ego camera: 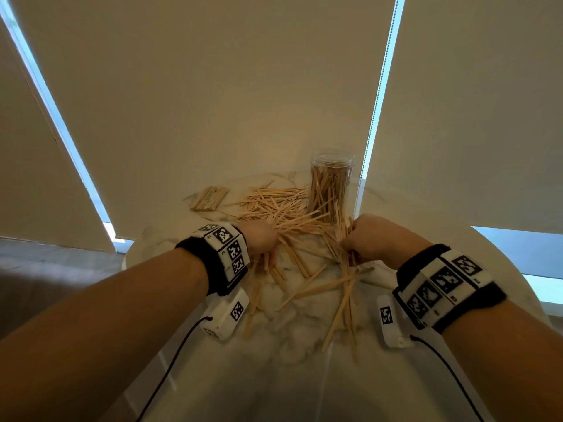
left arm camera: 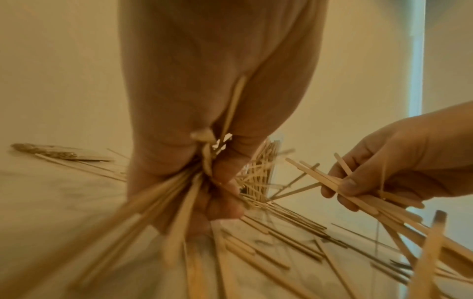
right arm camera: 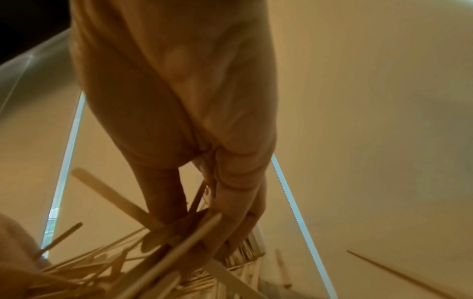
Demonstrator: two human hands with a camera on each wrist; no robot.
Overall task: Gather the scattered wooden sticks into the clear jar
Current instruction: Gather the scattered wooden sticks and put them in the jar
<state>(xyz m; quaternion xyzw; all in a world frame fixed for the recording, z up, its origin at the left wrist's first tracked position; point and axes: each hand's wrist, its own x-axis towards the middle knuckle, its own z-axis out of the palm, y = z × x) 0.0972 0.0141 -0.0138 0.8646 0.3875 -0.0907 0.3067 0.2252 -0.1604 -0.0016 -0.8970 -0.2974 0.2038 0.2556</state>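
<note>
A clear jar [ego camera: 331, 184], part full of upright wooden sticks, stands at the back of a round marble table [ego camera: 292, 324]. Loose wooden sticks [ego camera: 274, 205] lie scattered in front of it. My left hand [ego camera: 259, 239] grips a bunch of sticks [left arm camera: 163, 202], fingers curled round them, just left of the pile's middle. My right hand [ego camera: 370, 239] holds another bundle of sticks [ego camera: 344, 239] near the jar's base; in the left wrist view that right hand [left arm camera: 399, 168] has its fingers wrapped round the fanned sticks [left arm camera: 358, 194]. In the right wrist view the right hand's fingers [right arm camera: 238, 198] close on the bundle [right arm camera: 189, 232].
A tidy bound bundle of sticks [ego camera: 210, 197] lies at the table's far left. More loose sticks [ego camera: 341, 303] spread toward me between my wrists. Roller blinds [ego camera: 213, 86] hang close behind the table. The table's near part is bare marble.
</note>
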